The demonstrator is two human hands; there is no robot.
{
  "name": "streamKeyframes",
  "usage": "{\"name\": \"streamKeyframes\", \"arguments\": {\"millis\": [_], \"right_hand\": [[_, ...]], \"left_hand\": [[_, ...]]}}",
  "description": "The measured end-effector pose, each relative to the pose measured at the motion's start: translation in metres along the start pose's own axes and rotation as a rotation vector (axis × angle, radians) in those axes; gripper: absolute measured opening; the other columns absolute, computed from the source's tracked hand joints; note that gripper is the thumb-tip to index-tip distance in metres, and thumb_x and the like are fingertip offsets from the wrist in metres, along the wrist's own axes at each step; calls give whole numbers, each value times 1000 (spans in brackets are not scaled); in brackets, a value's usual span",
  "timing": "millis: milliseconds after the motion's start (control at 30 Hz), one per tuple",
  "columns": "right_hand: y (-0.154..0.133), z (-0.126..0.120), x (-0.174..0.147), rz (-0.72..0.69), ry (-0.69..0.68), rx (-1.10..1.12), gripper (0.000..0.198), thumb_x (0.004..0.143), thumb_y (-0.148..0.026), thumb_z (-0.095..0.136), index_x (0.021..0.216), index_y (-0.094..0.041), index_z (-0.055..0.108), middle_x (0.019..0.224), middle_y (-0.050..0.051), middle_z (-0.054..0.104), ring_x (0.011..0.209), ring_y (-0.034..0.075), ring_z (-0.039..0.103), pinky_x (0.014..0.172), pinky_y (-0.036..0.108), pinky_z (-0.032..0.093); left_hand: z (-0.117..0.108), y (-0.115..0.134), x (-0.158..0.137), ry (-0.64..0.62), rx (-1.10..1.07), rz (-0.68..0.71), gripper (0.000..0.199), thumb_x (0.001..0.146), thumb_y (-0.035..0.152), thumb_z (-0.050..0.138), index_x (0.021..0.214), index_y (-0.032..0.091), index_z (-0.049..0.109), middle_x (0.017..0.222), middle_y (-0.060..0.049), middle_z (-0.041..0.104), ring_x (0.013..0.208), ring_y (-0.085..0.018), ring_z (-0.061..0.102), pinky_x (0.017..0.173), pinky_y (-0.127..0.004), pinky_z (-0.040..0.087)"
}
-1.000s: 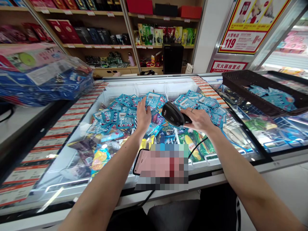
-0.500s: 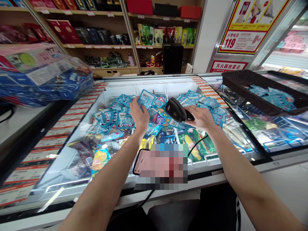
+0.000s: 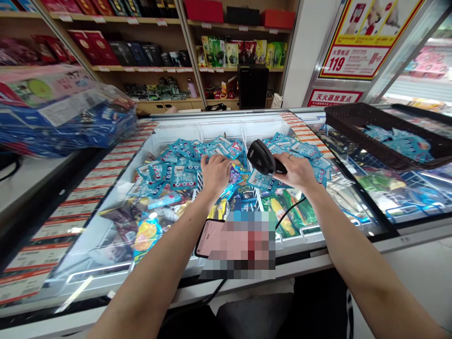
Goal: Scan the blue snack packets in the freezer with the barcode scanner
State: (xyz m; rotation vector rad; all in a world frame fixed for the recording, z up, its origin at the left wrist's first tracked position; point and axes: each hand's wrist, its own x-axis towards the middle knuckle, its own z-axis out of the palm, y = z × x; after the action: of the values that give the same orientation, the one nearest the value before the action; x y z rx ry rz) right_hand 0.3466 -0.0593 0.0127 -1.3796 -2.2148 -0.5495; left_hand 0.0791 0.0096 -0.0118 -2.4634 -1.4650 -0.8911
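Note:
My left hand (image 3: 216, 175) is above the middle of a spread of blue packets (image 3: 183, 176), palm down with its fingers slightly apart. Nothing shows in its grip, though the fingertips reach the packets. In my right hand (image 3: 296, 170) is a black barcode scanner (image 3: 261, 156), held by its handle, its head turned left over the packets. The scanner's cable (image 3: 287, 213) runs down towards me. A phone (image 3: 205, 240) with a lit pink screen lies on the near part of the glass freezer top; a blurred patch hides much of it.
Under the glass, the chest freezer holds colourful bags (image 3: 146, 235) and wire baskets. A dark brown basket (image 3: 374, 157) with more blue packets stands at the right. Plastic-wrapped boxes (image 3: 63, 113) are at the left. Price labels (image 3: 76, 207) line the freezer edge; stocked shelves (image 3: 141, 68) stand behind.
The blue packet that my left hand held tilted up is down among the others. That hand has moved slightly right and nearer. The scanner has shifted a little to the right.

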Motion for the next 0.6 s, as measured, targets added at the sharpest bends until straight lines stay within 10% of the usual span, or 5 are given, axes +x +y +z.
{"name": "streamKeyframes", "arguments": {"millis": [233,600], "right_hand": [[3,1,-1,25,9,8,43,84,-40,55,123,-20,51,99,7,66,87,23,61,65,29,40],[0,0,-1,43,-30,-15,43,85,-43,53,123,-21,51,96,7,65,84,21,61,61,28,37]], "left_hand": [[-6,-2,-1,99,107,-24,33,88,18,39,101,27,67,104,-7,62,107,-26,51,107,-51,18],[-11,20,2,-123,74,283,50,78,68,47,77,20,62,91,-9,60,95,-26,51,86,-43,32]]}}
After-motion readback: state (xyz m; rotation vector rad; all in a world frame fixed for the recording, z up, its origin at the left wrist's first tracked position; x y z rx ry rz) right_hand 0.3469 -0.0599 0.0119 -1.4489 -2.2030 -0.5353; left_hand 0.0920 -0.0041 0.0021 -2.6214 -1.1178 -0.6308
